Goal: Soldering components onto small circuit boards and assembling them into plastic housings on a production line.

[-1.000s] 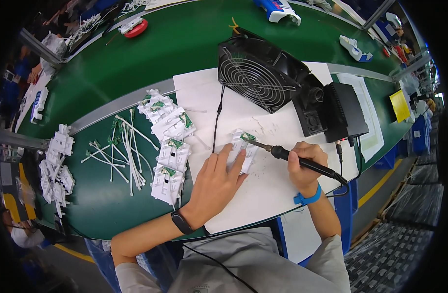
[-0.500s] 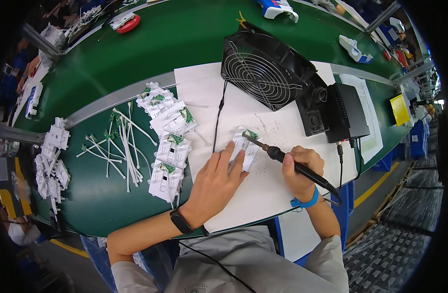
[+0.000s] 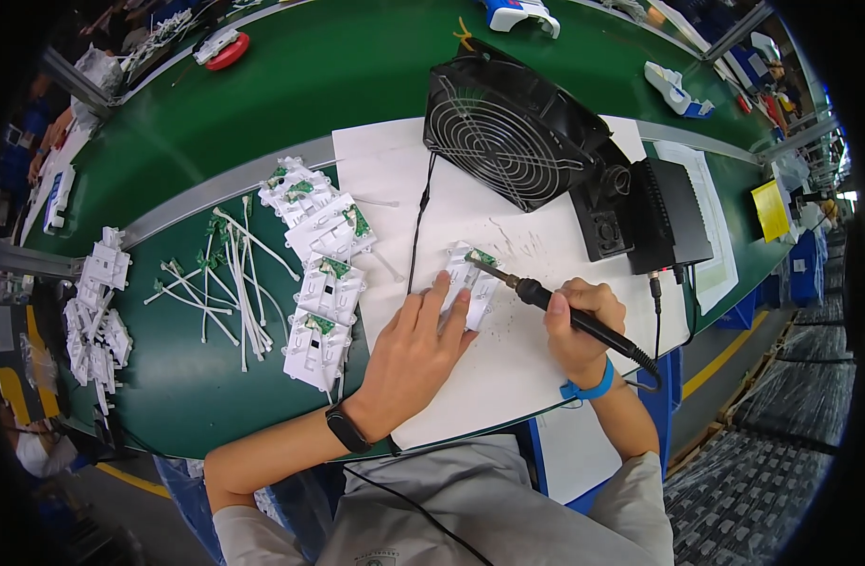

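A small white plastic housing lies on the white sheet, with a green circuit board at its far end. My left hand grips it, fingers along its left side and the thumb near its right. A soldering iron is held in my right hand, fingers closed round its black handle. Its tip reaches the circuit board's edge; whether it touches cannot be made out. To the left, a column of similar white housings with green boards lies partly overlapping.
A black fan with a wire guard stands beyond the housing. Right of it is a black power box with cables. White cables with small green boards lie left, near more white housings. Blue-and-white shells rest on the green belt.
The red item and the blue-and-white shells on the green belt have shifted left. My hands, the housing and the soldering iron stay nearly in place.
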Demonstrator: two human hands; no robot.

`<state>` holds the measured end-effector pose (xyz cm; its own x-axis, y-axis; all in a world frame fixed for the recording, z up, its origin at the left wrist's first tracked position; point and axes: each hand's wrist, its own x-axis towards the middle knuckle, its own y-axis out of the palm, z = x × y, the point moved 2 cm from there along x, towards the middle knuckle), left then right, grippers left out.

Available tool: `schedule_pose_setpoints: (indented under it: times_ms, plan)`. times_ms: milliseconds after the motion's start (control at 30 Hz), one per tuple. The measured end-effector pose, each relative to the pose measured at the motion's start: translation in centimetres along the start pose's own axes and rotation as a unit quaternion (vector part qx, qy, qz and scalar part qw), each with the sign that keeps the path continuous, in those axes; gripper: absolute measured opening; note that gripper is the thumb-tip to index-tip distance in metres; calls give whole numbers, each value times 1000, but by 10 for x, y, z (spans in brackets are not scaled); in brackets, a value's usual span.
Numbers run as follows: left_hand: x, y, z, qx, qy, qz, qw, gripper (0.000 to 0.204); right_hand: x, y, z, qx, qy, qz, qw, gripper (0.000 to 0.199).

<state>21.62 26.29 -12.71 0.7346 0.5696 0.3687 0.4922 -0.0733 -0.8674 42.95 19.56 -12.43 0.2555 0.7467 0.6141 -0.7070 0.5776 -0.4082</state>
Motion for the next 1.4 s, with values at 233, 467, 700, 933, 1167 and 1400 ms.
schedule_pose_setpoints:
  times_ms: [233,467,700,933,1167,1400]
  plan:
    - [0,0,0,1,3,-4,1000,54,-7,-6,-6,38,58,-59,996,25]
    - [-1,3,1,-4,5,-11,1000,54,-8,-13,-12,91,53,-110,988,25]
    - [-1,3,1,1,3,-9,1000,54,-7,-13,-11,-12,-12,-52,998,25]
    - [0,2,1,-3,1,-9,1000,53,-8,-15,-9,-33,-10,-46,998,25]
    - [2,2,0,0,2,-8,1000,52,-8,-18,-15,0,-16,-87,996,24]
    - [4,-1,1,-14,9,-18,1000,53,9,-57,-10,-70,-32,-306,949,28]
